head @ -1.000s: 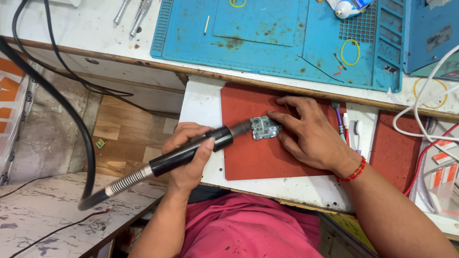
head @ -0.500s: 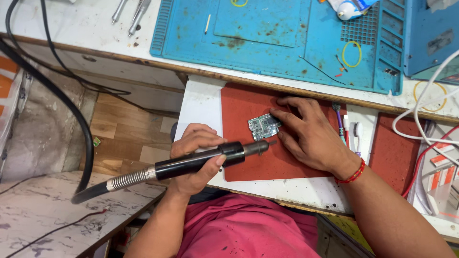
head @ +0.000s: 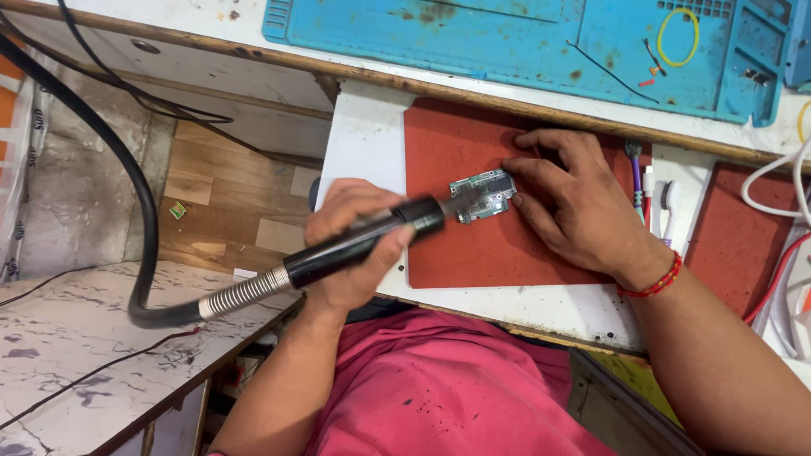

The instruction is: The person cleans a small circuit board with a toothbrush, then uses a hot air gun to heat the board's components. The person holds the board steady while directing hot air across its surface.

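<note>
A small circuit board lies on a red mat on a white board. My left hand grips a black hot-air tool handpiece with a metal spring collar and thick black hose; its nozzle tip rests at the board's left edge. My right hand, a red thread on its wrist, lies flat on the mat with fingertips pressing the board's right side.
A blue work mat with a yellow ring and bits of wire covers the bench behind. A second red mat, white cables and small tools lie at the right. The black hose loops over a marble-patterned surface at the left.
The view has shifted closer. The handpiece, held below the board half a second ago, has swung up so its nozzle meets the board's left edge. My right hand stays on the board.
</note>
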